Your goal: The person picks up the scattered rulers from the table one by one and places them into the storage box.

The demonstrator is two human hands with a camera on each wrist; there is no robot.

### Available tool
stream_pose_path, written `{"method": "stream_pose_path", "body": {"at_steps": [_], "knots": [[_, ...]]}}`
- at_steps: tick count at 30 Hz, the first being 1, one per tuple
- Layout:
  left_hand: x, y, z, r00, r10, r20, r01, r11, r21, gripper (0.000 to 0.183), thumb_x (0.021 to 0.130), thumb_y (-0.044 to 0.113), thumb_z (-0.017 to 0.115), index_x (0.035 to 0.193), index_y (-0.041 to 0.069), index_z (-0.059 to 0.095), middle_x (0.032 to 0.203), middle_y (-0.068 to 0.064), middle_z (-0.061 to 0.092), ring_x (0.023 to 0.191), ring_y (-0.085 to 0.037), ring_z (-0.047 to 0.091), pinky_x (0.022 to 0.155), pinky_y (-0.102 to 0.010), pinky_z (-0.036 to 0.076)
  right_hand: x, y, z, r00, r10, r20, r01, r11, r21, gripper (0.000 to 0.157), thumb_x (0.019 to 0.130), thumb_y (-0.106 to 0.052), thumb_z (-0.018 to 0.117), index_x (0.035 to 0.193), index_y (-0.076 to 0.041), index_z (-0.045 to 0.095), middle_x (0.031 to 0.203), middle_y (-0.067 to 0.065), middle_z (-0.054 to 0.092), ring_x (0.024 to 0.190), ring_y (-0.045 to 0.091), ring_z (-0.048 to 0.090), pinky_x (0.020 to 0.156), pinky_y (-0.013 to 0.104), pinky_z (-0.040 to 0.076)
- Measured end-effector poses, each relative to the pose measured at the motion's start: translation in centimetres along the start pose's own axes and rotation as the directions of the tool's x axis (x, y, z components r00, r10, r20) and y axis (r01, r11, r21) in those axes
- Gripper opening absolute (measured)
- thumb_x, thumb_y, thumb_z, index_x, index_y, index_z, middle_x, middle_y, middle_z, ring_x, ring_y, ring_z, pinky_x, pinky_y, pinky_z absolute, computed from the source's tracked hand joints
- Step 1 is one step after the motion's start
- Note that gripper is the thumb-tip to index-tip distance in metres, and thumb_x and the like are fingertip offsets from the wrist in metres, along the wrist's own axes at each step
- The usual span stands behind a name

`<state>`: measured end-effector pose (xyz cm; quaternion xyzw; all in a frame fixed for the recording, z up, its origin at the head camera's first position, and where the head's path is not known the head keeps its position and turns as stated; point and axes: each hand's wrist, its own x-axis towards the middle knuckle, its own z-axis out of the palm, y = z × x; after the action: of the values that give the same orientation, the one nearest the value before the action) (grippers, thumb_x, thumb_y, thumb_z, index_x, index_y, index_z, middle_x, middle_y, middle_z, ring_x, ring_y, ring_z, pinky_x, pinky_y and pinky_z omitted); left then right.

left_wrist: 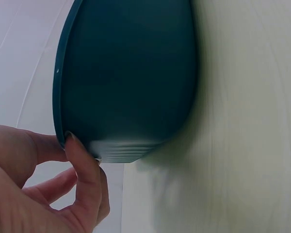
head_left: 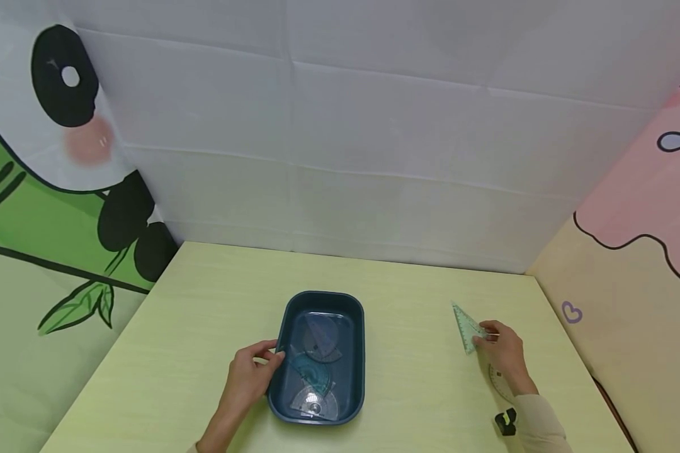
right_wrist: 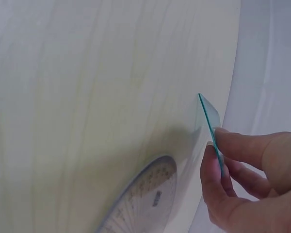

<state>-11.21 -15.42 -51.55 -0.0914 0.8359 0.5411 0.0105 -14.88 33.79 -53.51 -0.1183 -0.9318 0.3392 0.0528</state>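
My left hand [head_left: 250, 371] grips the left rim of a dark blue rectangular tray [head_left: 356, 352], thumb and fingers on either side of the edge. Inside the tray lie several see-through drawing tools, among them a teal protractor [head_left: 313, 372] and a clear protractor [head_left: 317, 404] at the near end. Over the right part of the table, my right hand [head_left: 504, 349] pinches a clear green set square [head_left: 466, 328] between thumb and fingers. Below that hand, a clear protractor [right_wrist: 148, 199] lies on the table, partly hidden by the forearm in the head view.
The pale yellow tabletop [head_left: 215, 296] meets a white cloth wall [head_left: 374, 157] at the back. Printed side panels stand left and right. A small black object [head_left: 506, 421] shows beside the right sleeve.
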Motion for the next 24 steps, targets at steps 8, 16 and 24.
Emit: {"method": "stream_pose_path", "body": {"at_steps": [8, 16, 24], "knots": [[0.0, 0.0, 0.1, 1.0, -0.004, 0.003, 0.004, 1.0, 0.003, 0.031, 0.094, 0.01, 0.072, 0.121, -0.004, 0.071, 0.085, -0.007, 0.066, 0.063, -0.016, 0.059, 0.051, -0.028, 0.046, -0.2, -0.3, -0.2, 1.0, 0.016, -0.005, -0.016, 1.0, 0.014, 0.036, 0.095, -0.005, 0.071, 0.127, 0.009, 0.061, 0.12, 0.029, 0.062, 0.103, 0.039, 0.063, 0.083, 0.04, 0.052], [0.0, 0.0, 0.0, 1.0, -0.012, 0.004, 0.012, 1.0, 0.003, 0.032, 0.094, 0.011, 0.072, 0.122, -0.004, 0.071, 0.087, -0.007, 0.066, 0.064, -0.016, 0.059, 0.052, -0.028, 0.046, -0.5, -0.6, -0.3, 1.0, -0.009, -0.02, 0.01, 0.999, 0.033, 0.034, 0.096, -0.008, 0.072, 0.126, 0.007, 0.063, 0.117, 0.027, 0.065, 0.101, 0.037, 0.064, 0.072, 0.027, 0.05], [0.0, 0.0, 0.0, 1.0, -0.005, 0.002, 0.005, 1.0, -0.001, 0.032, 0.094, 0.01, 0.072, 0.122, -0.005, 0.071, 0.087, -0.008, 0.066, 0.064, -0.016, 0.059, 0.052, -0.028, 0.046, -0.7, -1.4, -0.2, 1.0, -0.019, -0.023, 0.021, 0.998, 0.058, 0.034, 0.096, -0.01, 0.072, 0.126, 0.005, 0.065, 0.122, 0.027, 0.065, 0.105, 0.039, 0.064, 0.069, 0.024, 0.051]]}}
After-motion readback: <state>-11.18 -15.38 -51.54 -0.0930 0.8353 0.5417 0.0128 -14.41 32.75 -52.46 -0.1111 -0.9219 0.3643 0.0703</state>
